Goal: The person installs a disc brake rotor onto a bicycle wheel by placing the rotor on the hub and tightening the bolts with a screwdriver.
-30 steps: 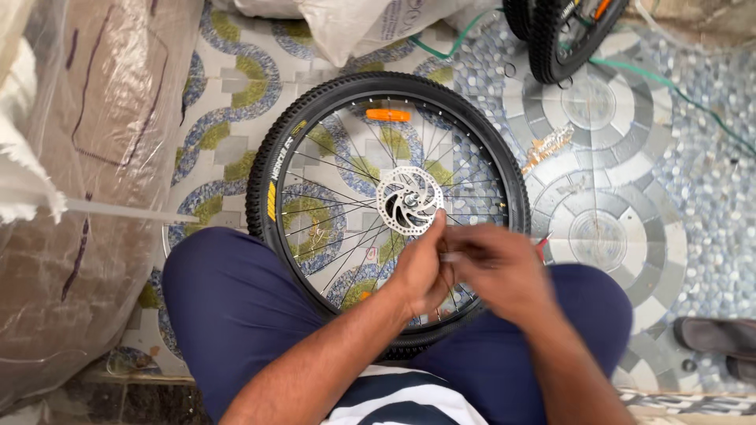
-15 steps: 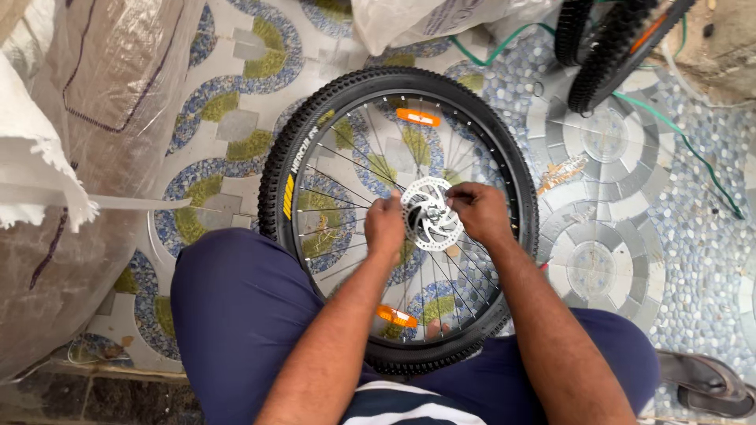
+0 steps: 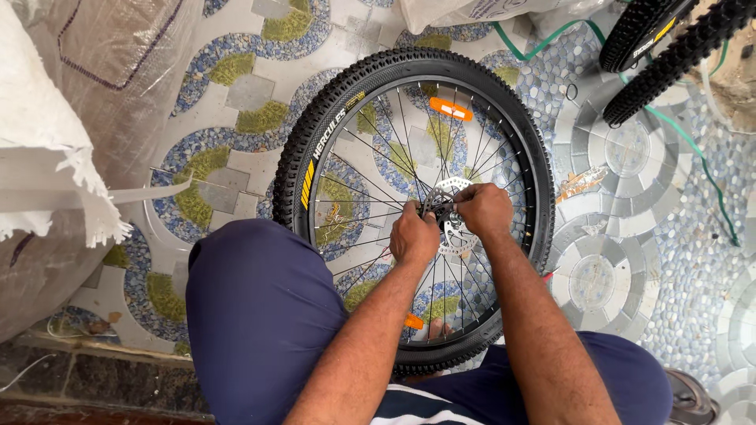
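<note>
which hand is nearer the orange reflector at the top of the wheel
Right. The right hand sits on the brake disc just below the orange reflector; the left hand is lower and further left.

Both hands (image 3: 449, 220) hide the hub of the brake disc (image 3: 453, 236).

Soft, even daylight fills the frame, bright and without hard shadows. The clear plastic sheeting (image 3: 102, 86) in the upper left shows mild glare. Focus is sharp at the centre; the white woven sack (image 3: 47, 157) at the left edge looks overexposed and slightly stretched.
</note>
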